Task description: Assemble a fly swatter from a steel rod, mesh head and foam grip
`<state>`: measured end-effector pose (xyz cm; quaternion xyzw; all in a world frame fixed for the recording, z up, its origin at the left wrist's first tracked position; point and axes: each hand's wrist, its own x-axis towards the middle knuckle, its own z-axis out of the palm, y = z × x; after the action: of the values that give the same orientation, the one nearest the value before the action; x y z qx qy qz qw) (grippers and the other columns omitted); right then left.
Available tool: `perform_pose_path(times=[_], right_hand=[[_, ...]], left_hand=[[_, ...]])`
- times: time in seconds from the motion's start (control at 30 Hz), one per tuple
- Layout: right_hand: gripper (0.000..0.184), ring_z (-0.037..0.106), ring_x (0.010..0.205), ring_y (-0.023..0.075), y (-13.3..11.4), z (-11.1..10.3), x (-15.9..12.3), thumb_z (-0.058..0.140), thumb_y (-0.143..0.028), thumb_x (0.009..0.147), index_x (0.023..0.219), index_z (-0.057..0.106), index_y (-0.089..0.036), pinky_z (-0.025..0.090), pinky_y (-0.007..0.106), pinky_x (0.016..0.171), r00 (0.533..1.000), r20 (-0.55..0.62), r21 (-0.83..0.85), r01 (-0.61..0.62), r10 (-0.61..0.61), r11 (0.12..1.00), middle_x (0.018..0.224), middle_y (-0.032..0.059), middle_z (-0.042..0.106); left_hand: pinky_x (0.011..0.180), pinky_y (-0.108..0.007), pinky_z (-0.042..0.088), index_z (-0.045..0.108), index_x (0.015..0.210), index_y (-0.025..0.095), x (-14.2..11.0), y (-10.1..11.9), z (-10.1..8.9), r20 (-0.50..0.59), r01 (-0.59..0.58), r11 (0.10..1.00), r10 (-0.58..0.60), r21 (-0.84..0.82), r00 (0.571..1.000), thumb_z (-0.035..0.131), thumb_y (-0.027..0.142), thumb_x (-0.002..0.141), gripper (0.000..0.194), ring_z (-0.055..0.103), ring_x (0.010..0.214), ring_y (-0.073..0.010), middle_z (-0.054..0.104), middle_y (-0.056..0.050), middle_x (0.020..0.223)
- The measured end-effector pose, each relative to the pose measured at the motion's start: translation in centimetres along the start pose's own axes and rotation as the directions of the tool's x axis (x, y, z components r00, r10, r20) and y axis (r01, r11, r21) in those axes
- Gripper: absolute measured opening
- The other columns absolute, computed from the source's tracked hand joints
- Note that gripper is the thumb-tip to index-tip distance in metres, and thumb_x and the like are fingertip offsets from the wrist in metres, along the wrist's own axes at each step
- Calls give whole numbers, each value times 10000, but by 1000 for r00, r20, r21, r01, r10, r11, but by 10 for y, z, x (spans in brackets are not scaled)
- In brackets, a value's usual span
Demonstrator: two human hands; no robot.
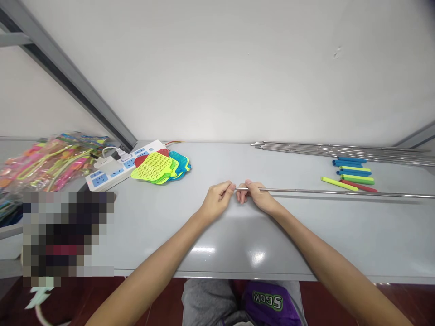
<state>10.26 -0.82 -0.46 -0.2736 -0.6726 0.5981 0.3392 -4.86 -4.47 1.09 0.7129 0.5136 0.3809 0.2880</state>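
A thin telescopic metal rod (pixel 316 191) lies level across the middle of the view and runs off to the right. My left hand (pixel 217 199) is closed, thumb and forefinger pinching the rod's left tip. Just beside it, my right hand (pixel 260 195) grips the rod a little further along, thumb on top and fingers curled below. Perforated fly swatter heads (pixel 152 167) in yellow-green, green, blue and red are piled to the left of my hands. To the right, behind and beside the rod, lie several coloured plastic tubes (pixel 355 170).
A bundle of metal rods (pixel 326 150) lies along the wall at the back right. A white power strip (pixel 113 174) with plugs sits at the left, near plastic-wrapped colourful items (pixel 50 160). A pixelated patch covers the lower left. The grey table (pixel 217 258) ends near my lap.
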Motion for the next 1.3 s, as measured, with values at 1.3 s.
perform_pose_path(times=[1.3], right_hand=[[548,470,508,104,-4,0,3,244,-465,815,489,537,-136,387,239,541,993,-38,-45,-115,114,992,533,38,535]], left_hand=[[532,-201,300,446,625,155,5,1,-5,-4,87,996,-87,-12,996,240,391,829,374,360,533,-77,385,34,549]])
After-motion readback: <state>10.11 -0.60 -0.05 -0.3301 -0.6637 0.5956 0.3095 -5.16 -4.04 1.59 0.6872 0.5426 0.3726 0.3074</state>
